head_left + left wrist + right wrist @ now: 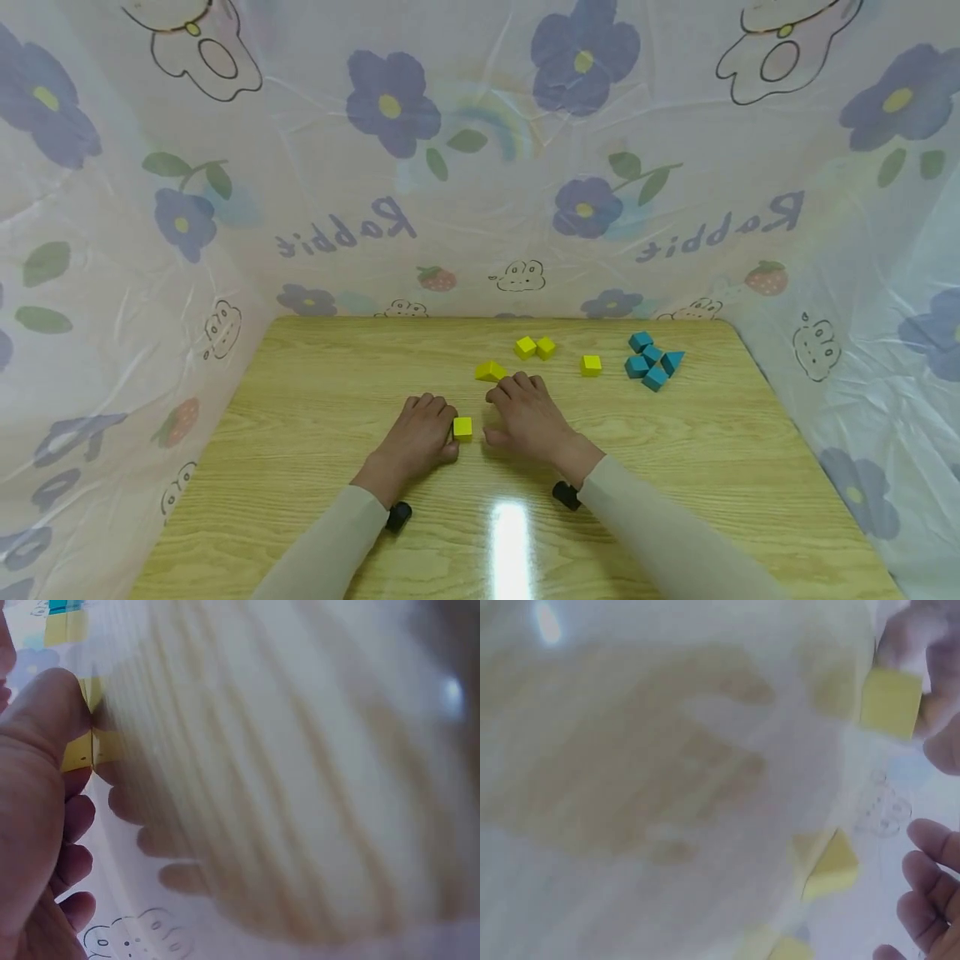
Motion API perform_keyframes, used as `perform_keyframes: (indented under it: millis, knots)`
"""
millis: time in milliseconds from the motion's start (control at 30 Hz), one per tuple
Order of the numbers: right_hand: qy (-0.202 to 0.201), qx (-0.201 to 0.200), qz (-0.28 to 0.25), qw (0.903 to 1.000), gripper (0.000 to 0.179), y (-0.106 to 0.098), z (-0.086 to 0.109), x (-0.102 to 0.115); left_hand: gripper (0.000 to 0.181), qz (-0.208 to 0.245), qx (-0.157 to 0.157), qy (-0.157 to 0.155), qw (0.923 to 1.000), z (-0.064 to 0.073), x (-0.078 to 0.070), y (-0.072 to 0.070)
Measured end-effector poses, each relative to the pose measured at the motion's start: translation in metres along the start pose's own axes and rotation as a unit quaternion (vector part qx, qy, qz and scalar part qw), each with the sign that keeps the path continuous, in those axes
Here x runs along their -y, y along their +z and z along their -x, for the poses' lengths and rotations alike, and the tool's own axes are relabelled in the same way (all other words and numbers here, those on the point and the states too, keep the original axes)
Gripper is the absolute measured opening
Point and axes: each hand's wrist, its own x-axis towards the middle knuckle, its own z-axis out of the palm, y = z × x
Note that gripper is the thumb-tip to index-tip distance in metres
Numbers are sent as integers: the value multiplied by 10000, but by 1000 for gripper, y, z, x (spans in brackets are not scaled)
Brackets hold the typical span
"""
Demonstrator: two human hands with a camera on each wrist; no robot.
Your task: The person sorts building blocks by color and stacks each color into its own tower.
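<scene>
Near the middle of the wooden table, my left hand (pixel 422 433) pinches a yellow cube (pixel 462 429) between thumb and index finger. The left wrist view shows the thumb on one side of that cube (pixel 77 755) and the index finger on the other, with the remaining fingers curled. Just right of the cube, my right hand (pixel 527 421) hovers over the table, fingers slightly bent and holding nothing. A yellow wedge block (pixel 491 372) lies beyond its fingertips; the right wrist view shows the wedge (pixel 832 866) apart from the fingers.
Two yellow cubes (pixel 536 347) sit together farther back, and another yellow cube (pixel 591 366) stands to their right. Several blue blocks (pixel 651 360), one pointed, cluster at the back right. A printed cloth (pixel 480 192) hangs around the wooden table (pixel 337 358).
</scene>
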Motion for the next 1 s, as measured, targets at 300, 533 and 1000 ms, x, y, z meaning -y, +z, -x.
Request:
perform_keyframes:
  millis: [300,533,1000]
  knots:
    - [229,-401,426,9980,34,-9,19,-45,26,-117,61,187,9997,-1,4,6]
    - [409,-297,846,9951,36,-22,29,-79,24,-10,233,40,9997,-1,0,-3]
    - [995,210,1340,9857,50,-40,47,-151,28,134,203,-112,9996,-1,0,-1]
